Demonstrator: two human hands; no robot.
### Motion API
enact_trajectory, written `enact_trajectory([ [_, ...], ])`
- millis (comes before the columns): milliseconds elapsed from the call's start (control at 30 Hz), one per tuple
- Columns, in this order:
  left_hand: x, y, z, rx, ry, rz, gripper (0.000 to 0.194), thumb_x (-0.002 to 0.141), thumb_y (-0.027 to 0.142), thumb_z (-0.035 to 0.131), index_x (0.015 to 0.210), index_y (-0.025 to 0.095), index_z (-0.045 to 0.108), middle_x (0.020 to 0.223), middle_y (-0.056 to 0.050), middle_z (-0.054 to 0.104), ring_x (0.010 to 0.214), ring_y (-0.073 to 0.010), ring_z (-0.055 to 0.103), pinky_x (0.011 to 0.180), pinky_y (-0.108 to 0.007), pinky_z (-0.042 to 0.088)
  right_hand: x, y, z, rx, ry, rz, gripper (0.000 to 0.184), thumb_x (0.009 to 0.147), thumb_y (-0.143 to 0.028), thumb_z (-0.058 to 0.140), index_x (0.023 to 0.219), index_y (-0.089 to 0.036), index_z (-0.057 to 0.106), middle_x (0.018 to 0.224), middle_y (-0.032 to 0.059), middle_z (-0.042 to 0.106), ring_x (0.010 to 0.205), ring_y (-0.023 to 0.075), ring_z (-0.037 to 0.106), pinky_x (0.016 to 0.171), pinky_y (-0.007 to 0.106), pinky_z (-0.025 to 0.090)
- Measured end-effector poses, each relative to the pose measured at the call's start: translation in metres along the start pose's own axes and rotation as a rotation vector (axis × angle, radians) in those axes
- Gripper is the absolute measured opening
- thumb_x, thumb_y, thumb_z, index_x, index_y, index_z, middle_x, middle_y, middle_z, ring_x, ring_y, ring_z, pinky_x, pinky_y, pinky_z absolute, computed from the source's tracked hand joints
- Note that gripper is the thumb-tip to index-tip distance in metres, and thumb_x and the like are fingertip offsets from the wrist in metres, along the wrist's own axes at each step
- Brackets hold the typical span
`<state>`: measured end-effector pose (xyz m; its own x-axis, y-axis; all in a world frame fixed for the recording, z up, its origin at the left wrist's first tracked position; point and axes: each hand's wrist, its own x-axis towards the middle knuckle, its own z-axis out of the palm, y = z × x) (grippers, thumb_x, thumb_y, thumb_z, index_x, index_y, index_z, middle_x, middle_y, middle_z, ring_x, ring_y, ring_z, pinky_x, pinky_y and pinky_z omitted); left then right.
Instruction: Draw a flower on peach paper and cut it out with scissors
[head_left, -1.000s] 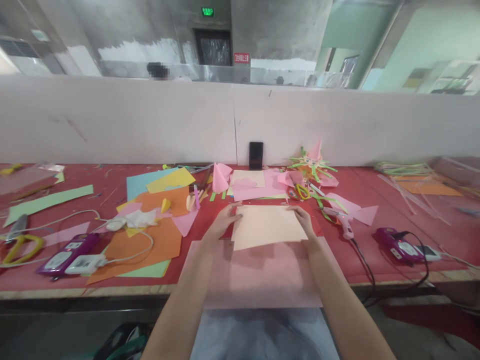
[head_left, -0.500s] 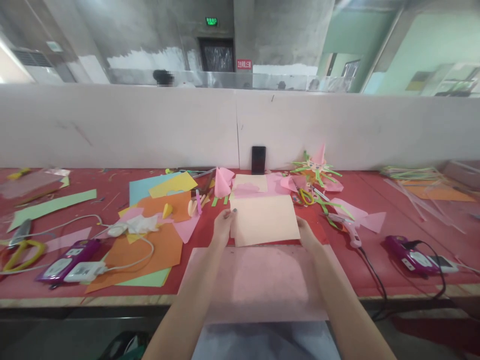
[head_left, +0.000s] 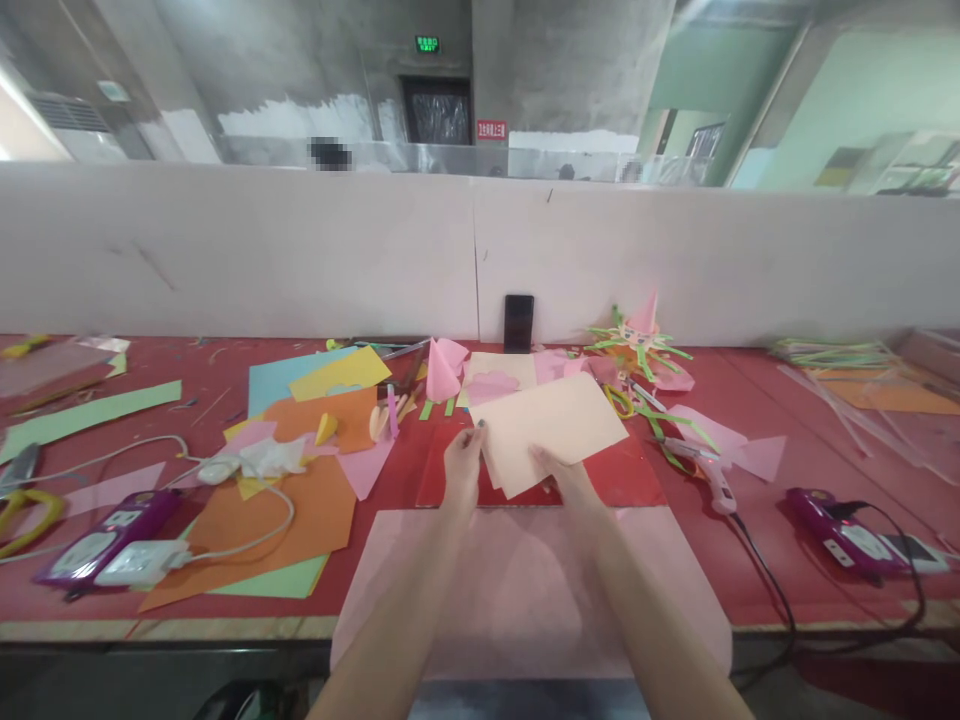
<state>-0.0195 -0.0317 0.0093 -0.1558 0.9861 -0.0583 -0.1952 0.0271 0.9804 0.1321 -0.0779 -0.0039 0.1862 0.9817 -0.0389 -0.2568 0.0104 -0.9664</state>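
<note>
Cream paper (head_left: pixel 555 420), seemingly more than one sheet, is held up at a tilt in front of me. My left hand (head_left: pixel 463 462) pinches its left edge. At the lower edge, my right hand (head_left: pixel 562 475) grips the paper, thumb on the front face and the other fingers mostly hidden behind. Beneath lies a shiny red sheet (head_left: pixel 630 478), and nearer to me a large pink sheet (head_left: pixel 525 590). Behind the cream paper stands a pink paper cone (head_left: pixel 442 372). Yellow-handled scissors (head_left: pixel 619 402) lie just right of it.
A pink glue gun (head_left: pixel 712 475) with a black cord lies at right, near a purple power strip (head_left: pixel 840 535). Another power strip (head_left: pixel 112 540) and orange paper (head_left: pixel 277 520) are at left. A phone (head_left: pixel 519 323) leans on the white partition (head_left: pixel 300 250); a paper figure (head_left: pixel 641 340) stands nearby.
The cream paper has turned, its right side rising. My right hand has moved from its right edge to its lower edge, and more of the red sheet shows.
</note>
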Motion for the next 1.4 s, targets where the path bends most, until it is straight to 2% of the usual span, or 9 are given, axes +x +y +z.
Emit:
enact_trajectory([
  [100,-0.007,-0.002,0.002,0.036,-0.064,-0.006,0.031,0.06,0.048,0.066,0.068,0.018,0.062,0.067,0.0,0.065,0.071,-0.0181,0.061,0.06,-0.025,0.045,0.0,0.005,0.003,0.013,0.148,0.002,0.029,0.062,-0.041,0.07,0.073,-0.015,0.067,0.064,0.0044,0.066,0.044,0.0136,0.053,0.033,0.026,0.039],
  [200,-0.014,-0.001,0.006,0.051,-0.163,-0.013,0.033,0.054,0.039,0.074,0.078,0.018,0.067,0.08,-0.002,0.069,0.08,-0.021,0.062,0.067,-0.027,0.047,-0.001,0.003,0.003,0.012,0.26,-0.027,0.032,0.058,-0.039,0.072,0.079,-0.014,0.068,0.084,0.0069,0.069,0.073,0.0214,0.063,0.054,0.029,0.051],
  [300,-0.017,0.002,0.008,0.074,-0.227,-0.024,0.032,0.055,0.038,0.073,0.08,0.018,0.068,0.084,-0.004,0.07,0.082,-0.0225,0.063,0.069,-0.029,0.048,-0.004,-0.001,0.002,0.026,0.266,-0.046,0.035,0.059,-0.039,0.073,0.083,-0.015,0.068,0.095,0.0074,0.068,0.09,0.0236,0.061,0.069,0.03,0.051],
  [400,-0.017,0.004,0.007,0.097,-0.219,-0.04,0.031,0.057,0.041,0.071,0.077,0.018,0.069,0.082,-0.005,0.071,0.081,-0.023,0.064,0.068,-0.03,0.049,-0.006,-0.004,0.002,-0.024,0.198,-0.033,0.031,0.064,-0.045,0.068,0.073,-0.015,0.067,0.072,0.0058,0.068,0.062,0.0189,0.061,0.053,0.028,0.046],
  [533,-0.014,0.002,0.005,0.097,-0.216,-0.049,0.034,0.058,0.046,0.069,0.075,0.017,0.069,0.076,-0.004,0.07,0.074,-0.0218,0.063,0.066,-0.03,0.049,-0.009,-0.005,0.002,-0.17,0.086,-0.03,0.039,0.066,-0.05,0.064,0.048,-0.017,0.054,0.038,-0.0014,0.047,0.037,0.0107,0.043,0.042,0.025,0.033],
  [700,-0.014,0.001,0.006,0.112,-0.226,-0.049,0.035,0.056,0.05,0.068,0.059,0.016,0.063,0.06,-0.001,0.064,0.062,-0.0173,0.06,0.058,-0.026,0.048,-0.01,-0.005,0.002,-0.2,0.068,-0.056,0.041,0.065,-0.052,0.063,0.047,-0.017,0.052,0.041,-0.0005,0.05,0.038,0.0102,0.044,0.043,0.024,0.033],
  [967,-0.024,0.011,0.009,0.151,-0.245,-0.082,0.035,0.051,0.045,0.072,0.052,0.017,0.053,0.048,0.005,0.052,0.047,-0.0114,0.051,0.049,-0.024,0.047,-0.01,-0.006,0.003,-0.198,0.13,-0.091,0.045,0.066,-0.052,0.063,0.045,-0.015,0.052,0.039,-0.0002,0.049,0.036,0.0081,0.042,0.042,0.022,0.034],
  [1167,-0.024,0.009,0.007,0.164,-0.264,-0.071,0.034,0.053,0.045,0.072,0.05,0.017,0.053,0.049,0.003,0.056,0.051,-0.013,0.055,0.054,-0.026,0.049,-0.007,-0.002,0.002,-0.145,0.143,-0.053,0.041,0.061,-0.052,0.066,0.05,-0.013,0.055,0.043,0.0007,0.053,0.035,0.0086,0.043,0.039,0.021,0.033],
  [1400,-0.025,0.012,0.008,0.124,-0.305,-0.09,0.031,0.055,0.045,0.071,0.055,0.017,0.057,0.053,0.002,0.06,0.055,-0.0156,0.06,0.057,-0.027,0.051,-0.01,-0.006,0.002,-0.289,0.096,-0.052,0.044,0.066,-0.052,0.061,0.045,-0.014,0.053,0.04,0.0015,0.052,0.036,0.0098,0.045,0.04,0.022,0.035],
])
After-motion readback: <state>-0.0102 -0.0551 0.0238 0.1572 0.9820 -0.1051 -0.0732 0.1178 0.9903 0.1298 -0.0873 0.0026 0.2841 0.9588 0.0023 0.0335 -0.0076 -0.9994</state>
